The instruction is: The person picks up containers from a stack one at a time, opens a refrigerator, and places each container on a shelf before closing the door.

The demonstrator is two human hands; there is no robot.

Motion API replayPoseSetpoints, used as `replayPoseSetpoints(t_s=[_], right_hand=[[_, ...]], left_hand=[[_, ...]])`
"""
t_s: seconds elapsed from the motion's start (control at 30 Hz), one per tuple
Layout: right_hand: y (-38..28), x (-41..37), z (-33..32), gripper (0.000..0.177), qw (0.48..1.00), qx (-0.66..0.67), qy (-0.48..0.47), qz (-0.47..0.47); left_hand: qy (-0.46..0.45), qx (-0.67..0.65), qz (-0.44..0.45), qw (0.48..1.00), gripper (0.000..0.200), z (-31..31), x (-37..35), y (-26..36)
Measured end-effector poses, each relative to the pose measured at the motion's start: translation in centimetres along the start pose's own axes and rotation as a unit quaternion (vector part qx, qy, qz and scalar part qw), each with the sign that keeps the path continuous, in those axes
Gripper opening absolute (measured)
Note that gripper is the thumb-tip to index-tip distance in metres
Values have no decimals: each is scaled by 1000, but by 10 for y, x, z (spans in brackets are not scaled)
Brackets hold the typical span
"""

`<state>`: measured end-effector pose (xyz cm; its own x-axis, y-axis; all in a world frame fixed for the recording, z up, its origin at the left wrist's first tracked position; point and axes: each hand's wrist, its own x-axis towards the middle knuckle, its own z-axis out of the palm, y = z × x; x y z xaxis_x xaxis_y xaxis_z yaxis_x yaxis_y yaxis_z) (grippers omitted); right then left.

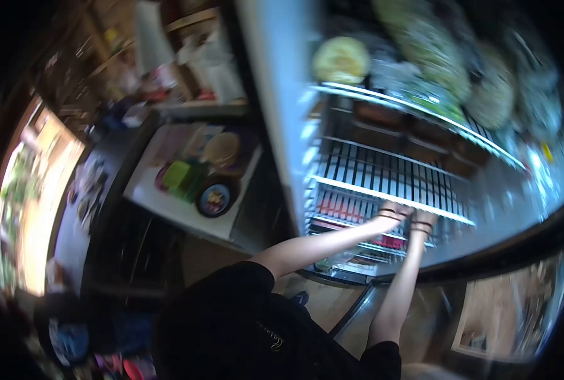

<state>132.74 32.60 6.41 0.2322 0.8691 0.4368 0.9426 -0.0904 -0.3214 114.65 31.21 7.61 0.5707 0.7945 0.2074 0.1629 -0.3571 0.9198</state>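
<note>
Fridge (pixel 280 107) open, wire shelf (pixel 358 189) inside, front rail long axis crosswise to both forearms. Left hand (pixel 397 211) sits near mid-rail, just under it. Right hand (pixel 425 218) right beside it, nearer the rail's right end. Shelf lies beyond and above both. Fingers blurred, partly hidden: can't tell grip width, contact or anything held.

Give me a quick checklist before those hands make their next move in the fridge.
1. Fridge open, inside lit: ok.
2. Left hand and right hand both in view, near the wire shelf's front edge: ok.
3. Firm grip with the fingers: cannot tell, too blurred.
4. Bagged produce above, apart from the hands: ok.
5. Sharp view for close work: not ok, blurred.
</note>
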Motion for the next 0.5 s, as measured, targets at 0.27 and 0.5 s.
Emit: replayPoseSetpoints(t_s=[0.27, 0.5], right_hand=[[-143, -166, -30, 15, 883, 292, 368, 10], [-345, -293, 29, 33, 824, 555, -108, -46]], left_hand=[[-136, -155, -3, 978, 25, -124, -253, 69], [155, -216, -35, 963, 40, -312, -367, 76]])
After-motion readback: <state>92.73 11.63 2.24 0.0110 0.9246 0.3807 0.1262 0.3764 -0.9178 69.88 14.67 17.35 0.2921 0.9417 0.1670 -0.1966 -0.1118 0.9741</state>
